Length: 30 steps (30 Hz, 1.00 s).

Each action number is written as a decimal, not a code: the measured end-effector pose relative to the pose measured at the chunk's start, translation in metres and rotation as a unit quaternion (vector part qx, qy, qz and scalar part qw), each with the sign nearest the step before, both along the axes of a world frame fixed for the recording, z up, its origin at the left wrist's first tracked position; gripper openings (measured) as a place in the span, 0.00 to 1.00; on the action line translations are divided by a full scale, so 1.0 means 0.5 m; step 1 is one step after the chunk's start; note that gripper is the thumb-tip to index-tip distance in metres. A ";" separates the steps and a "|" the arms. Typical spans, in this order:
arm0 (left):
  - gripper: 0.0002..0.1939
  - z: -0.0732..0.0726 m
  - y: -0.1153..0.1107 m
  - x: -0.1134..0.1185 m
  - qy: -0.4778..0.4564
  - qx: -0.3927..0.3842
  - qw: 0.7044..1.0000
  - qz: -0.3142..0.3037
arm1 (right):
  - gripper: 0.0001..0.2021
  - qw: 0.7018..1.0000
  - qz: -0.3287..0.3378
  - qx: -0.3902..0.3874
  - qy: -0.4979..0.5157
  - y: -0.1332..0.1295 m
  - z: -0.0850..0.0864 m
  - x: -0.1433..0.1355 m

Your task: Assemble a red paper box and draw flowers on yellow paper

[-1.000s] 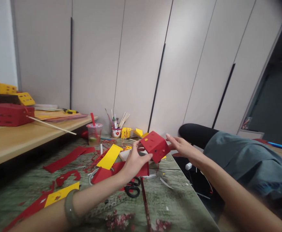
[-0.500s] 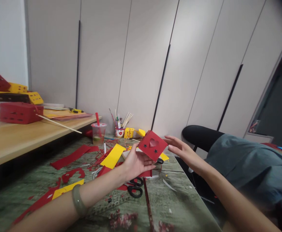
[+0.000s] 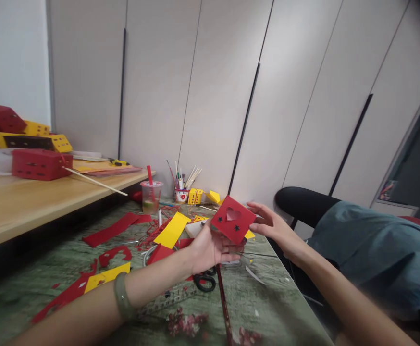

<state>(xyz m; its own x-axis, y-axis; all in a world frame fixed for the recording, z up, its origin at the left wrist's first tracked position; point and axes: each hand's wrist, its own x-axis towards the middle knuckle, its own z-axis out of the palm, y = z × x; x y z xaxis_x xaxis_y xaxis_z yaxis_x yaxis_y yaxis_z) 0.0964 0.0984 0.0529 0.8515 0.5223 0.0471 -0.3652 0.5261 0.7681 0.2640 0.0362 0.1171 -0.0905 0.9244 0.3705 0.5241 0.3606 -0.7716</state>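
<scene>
A red paper box (image 3: 239, 229), with a heart-shaped cutout and two small star cutouts on the side facing me, is tilted on one corner above the table. My left hand (image 3: 210, 250) supports it from below and the left, with the palm up and the fingers under it. At the box's right corner, my right hand (image 3: 269, 228) has its fingertips on the edges. Black-handled scissors (image 3: 205, 282) lie under my left hand, partly hidden. Just left of that hand is a yellow paper strip (image 3: 172, 229).
Red paper scraps (image 3: 112, 229) and a ruler (image 3: 170, 300) lie on the table (image 3: 275, 298). Behind stand a drink cup (image 3: 151, 197), a pen holder (image 3: 181, 195) and a small yellow box (image 3: 195, 196). A raised wooden shelf (image 3: 1, 206) bears a red box (image 3: 40, 164). A chair (image 3: 303, 206) stands right.
My right hand's fingers have closed in from beside the box onto its right corner. The box now faces me a little more squarely. The view has shifted slightly.
</scene>
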 end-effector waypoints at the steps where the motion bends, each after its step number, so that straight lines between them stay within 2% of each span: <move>1: 0.30 -0.003 0.004 0.000 0.016 0.008 1.000 0.002 | 0.24 1.000 -0.017 0.003 -0.011 0.001 0.000 0.005; 5: 0.27 -0.020 0.027 -0.005 0.085 0.035 0.994 0.058 | 0.27 0.990 -0.114 0.029 -0.079 0.002 -0.015 0.050; 10: 0.16 -0.026 0.053 -0.013 0.119 0.053 0.979 0.154 | 0.24 0.956 -0.236 0.015 -0.172 -0.014 -0.090 0.131; 13: 0.13 -0.025 0.057 -0.017 0.128 0.065 0.975 0.168 | 0.19 0.948 -0.247 -0.024 -0.201 -0.021 -0.138 0.160; 15: 0.13 -0.027 0.057 -0.020 0.129 0.082 0.973 0.171 | 0.17 0.950 -0.233 -0.038 -0.205 -0.023 -0.151 0.171; 19: 0.11 -0.025 0.055 -0.026 0.119 0.124 0.968 0.183 | 0.18 0.957 -0.225 -0.034 -0.180 -0.034 -0.127 0.188; 21: 0.10 0.000 0.045 -0.030 0.107 0.148 0.964 0.195 | 0.18 0.959 -0.227 -0.028 -0.170 -0.044 -0.105 0.197; 25: 0.07 0.102 -0.007 -0.056 0.054 0.214 0.954 0.206 | 0.16 0.966 -0.186 -0.024 -0.179 -0.053 -0.083 0.208; 26: 0.06 0.118 -0.021 -0.069 0.036 0.232 0.952 0.199 | 0.17 0.968 -0.169 -0.024 -0.184 -0.051 -0.084 0.208; 27: 0.06 0.118 -0.031 -0.083 0.019 0.247 0.950 0.190 | 0.18 0.969 -0.153 -0.026 -0.190 -0.046 -0.087 0.207; 28: 0.07 0.099 -0.038 -0.098 0.004 0.258 0.949 0.181 | 0.20 0.970 -0.140 -0.028 -0.195 -0.040 -0.091 0.206; 29: 0.09 0.057 -0.043 -0.115 0.010 0.237 0.956 0.172 | 0.20 0.971 -0.130 -0.030 -0.200 -0.032 -0.096 0.203; 30: 0.10 -0.004 -0.045 -0.131 0.019 0.215 0.961 0.175 | 0.21 0.971 -0.123 -0.031 -0.203 -0.024 -0.102 0.200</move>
<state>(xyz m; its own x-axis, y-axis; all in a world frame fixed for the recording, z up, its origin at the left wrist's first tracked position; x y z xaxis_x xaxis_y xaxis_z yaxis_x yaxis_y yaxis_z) 0.0307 0.0758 0.0510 0.6333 0.7155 0.2950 -0.4297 0.0081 0.9029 0.3638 0.0240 0.0663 0.0086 0.9562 0.2926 0.8537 0.1453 -0.5001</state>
